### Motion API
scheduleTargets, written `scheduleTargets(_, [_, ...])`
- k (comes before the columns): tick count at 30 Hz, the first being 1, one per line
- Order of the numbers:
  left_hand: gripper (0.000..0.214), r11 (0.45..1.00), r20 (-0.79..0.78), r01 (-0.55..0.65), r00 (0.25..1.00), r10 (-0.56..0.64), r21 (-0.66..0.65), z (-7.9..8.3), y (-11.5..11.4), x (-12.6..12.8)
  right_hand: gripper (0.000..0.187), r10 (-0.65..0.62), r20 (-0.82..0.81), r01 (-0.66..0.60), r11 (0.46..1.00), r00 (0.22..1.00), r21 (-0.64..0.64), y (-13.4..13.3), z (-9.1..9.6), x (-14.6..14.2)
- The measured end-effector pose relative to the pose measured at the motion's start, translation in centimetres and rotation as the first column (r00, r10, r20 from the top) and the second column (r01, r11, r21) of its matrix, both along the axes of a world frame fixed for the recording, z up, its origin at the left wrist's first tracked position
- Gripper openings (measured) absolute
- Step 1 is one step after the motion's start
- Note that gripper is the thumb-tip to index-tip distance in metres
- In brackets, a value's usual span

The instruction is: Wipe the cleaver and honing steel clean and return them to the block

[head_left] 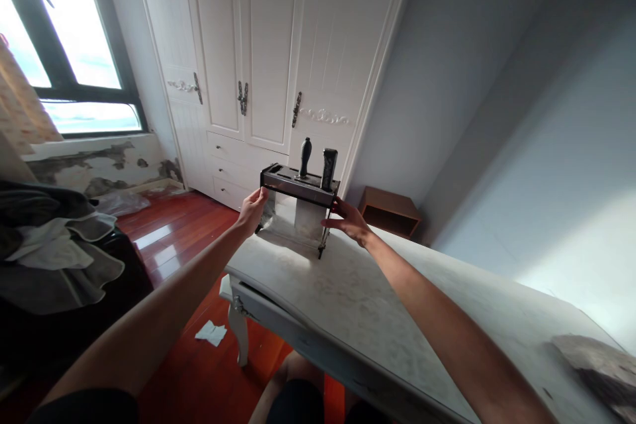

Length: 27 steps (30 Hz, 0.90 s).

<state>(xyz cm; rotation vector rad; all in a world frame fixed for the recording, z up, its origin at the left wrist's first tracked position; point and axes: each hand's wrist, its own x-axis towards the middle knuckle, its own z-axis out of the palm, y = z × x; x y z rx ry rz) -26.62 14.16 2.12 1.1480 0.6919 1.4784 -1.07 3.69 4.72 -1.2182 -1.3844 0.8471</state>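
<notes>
A knife holder (298, 185) with a dark slotted top and see-through sides stands upright at the far end of the white table (358, 291). A ribbed black handle (305, 158) and a wider black handle (328, 169) rise from its slots. Below the wider one, a broad grey blade (309, 220) shows through the front. My left hand (252, 211) is closed on the holder's left end, thumb near the top edge. My right hand (349, 221) grips the right end, its fingers partly hidden behind the side.
Behind the table stands a white wardrobe (271, 46). A brown open box (390, 211) sits near the wall. Grey cloth (591, 358) lies at the table's right end. To the left are piled clothes (64, 252), and white paper (211, 333) lies on the red floor (183, 278).
</notes>
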Motion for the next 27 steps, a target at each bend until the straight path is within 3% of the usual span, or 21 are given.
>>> scheduleTargets(6, [0.058,0.994,0.031,0.095,0.995,-0.096,0.057,0.4,-0.6,1.2,0.073,0.023,-0.007,-0.023,0.998,1.000,0.061,-0.1,0.1,1.7])
scheduleTargets(13, [0.056,0.989,0.051,0.113,0.992,-0.118,0.091,1.8,-2.0,5.0,0.073,-0.015,-0.011,0.015,0.999,1.000,0.046,-1.7,1.5,5.0])
scheduleTargets(16, [0.055,0.986,0.051,0.148,0.987,-0.153,0.082,2.0,-2.8,7.4,0.076,-0.069,-0.018,0.069,0.997,0.997,0.021,-3.1,2.0,7.0])
scheduleTargets(21, [0.054,0.979,0.050,0.189,0.980,-0.193,0.076,1.7,-4.4,12.6,0.064,-0.072,0.020,0.071,0.996,0.997,0.047,-6.2,2.6,11.3])
scheduleTargets(27, [0.057,0.956,0.096,0.294,0.952,-0.292,-0.010,1.8,-8.0,19.9,0.051,-0.171,-0.003,0.171,0.984,0.985,0.044,-10.5,3.0,17.1])
